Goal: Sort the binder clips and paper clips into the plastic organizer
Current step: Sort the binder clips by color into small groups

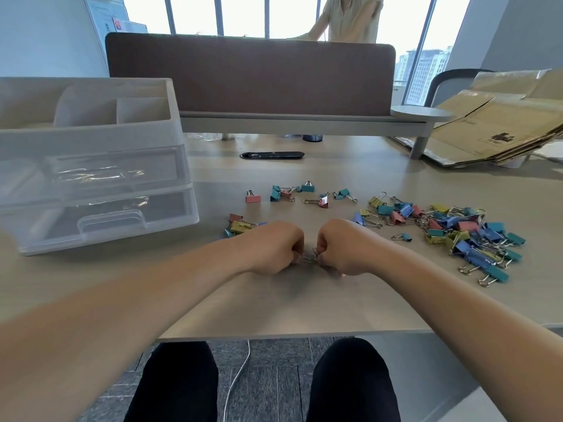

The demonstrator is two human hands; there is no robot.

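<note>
Bare forearms stretch over the surface (304, 303); the left hand (274, 248) and right hand (344, 248) curl knuckle to knuckle, both pinching silver wire clips (310, 256) between them. Coloured binder clips (457, 233) lie heaped to the right, a few more behind; the organizer (91, 166) stands well left.

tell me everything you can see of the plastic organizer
The plastic organizer is a translucent white box standing upright on the desk, at the left. Its open top is split into several compartments; below sit two stacked clear-fronted drawers, both pushed in, the lower drawer with a moulded handle. Glare hides what the drawers hold. Only the desk touches it.
</note>
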